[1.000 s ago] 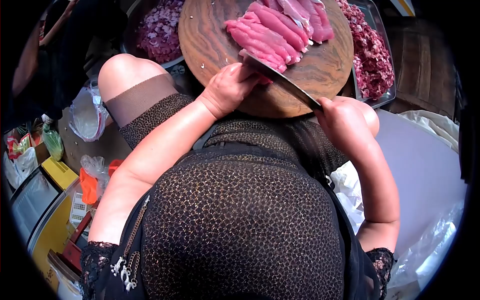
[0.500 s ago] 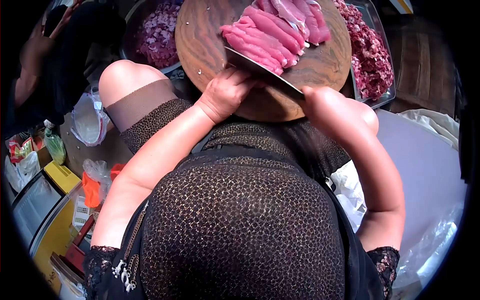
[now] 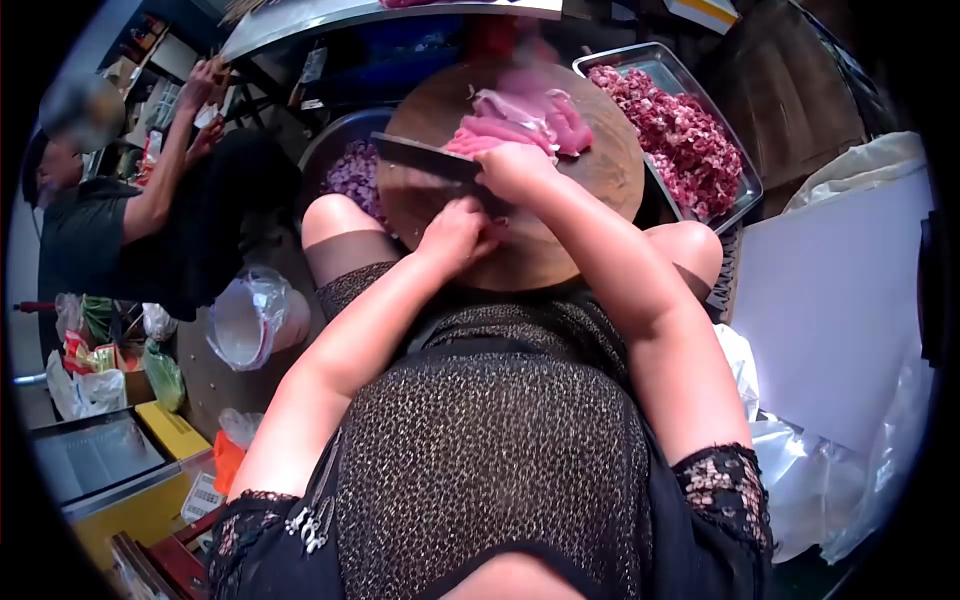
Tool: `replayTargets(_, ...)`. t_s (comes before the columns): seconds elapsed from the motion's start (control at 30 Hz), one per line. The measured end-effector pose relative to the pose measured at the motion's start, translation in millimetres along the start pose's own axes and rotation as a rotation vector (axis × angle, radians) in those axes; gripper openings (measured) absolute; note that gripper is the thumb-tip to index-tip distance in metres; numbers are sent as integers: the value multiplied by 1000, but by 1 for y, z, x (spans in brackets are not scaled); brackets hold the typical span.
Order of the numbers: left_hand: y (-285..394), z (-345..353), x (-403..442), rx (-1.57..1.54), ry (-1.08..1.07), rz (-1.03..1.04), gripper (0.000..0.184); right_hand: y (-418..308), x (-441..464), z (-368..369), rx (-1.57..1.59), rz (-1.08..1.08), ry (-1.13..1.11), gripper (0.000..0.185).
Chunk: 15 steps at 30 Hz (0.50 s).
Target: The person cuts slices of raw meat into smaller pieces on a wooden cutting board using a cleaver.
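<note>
My right hand is closed round the handle of a cleaver, whose dark blade reaches left over a round wooden chopping board. Strips of pink raw meat lie on the board just beyond the blade, and their far part is blurred. Nearer my body, my left hand rests low over the board's near left part with its fingers curled together. Whatever those fingers hold, if anything, is hidden. The board sits between my knees.
A metal tray of minced meat stands right of the board. Left of it, a bowl holds chopped pale purple pieces. A bag-lined bucket is on the floor. Another person sits at left, hands raised. A pale panel is at right.
The view has tilted up, showing more surroundings. My right hand and the cleaver have moved left across the board, over the meat's near side. My left hand is now nearer me than the blade.
</note>
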<state>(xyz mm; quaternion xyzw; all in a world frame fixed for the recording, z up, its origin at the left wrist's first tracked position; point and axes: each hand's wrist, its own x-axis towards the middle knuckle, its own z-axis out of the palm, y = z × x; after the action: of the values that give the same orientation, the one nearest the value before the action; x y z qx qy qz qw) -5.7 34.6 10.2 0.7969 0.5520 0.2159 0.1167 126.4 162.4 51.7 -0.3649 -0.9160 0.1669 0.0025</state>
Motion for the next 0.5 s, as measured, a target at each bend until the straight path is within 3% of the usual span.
replayTargets(0.1,-4,12,-9,-67,-42,-88,19,-10,3,21,238,-8,365,27)
replayTargets(0.17,-12,8,-12,-31,20,-41,18,-28,-8,-4,399,179,197,29)
replayTargets(0.23,-10,-4,-18,-308,-104,-299,19,-36,-37,-31,735,208,216,31)
replayTargets(0.3,-11,-13,-16,-374,89,-273,15,-10,-47,-20,611,62,458,38)
replayTargets(0.37,-13,-11,-12,-239,357,2,11,-9,-76,-40,885,245,347,31)
replayTargets(0.43,-22,4,-19,-138,104,162,12,1,-99,-39,1026,334,345,22)
replayTargets(0.47,-16,11,-31,-109,182,121,15,2,-113,-44,1005,403,319,19)
replayTargets(0.5,-14,8,-35,-137,107,72,17,0,-127,-52,979,463,299,17)
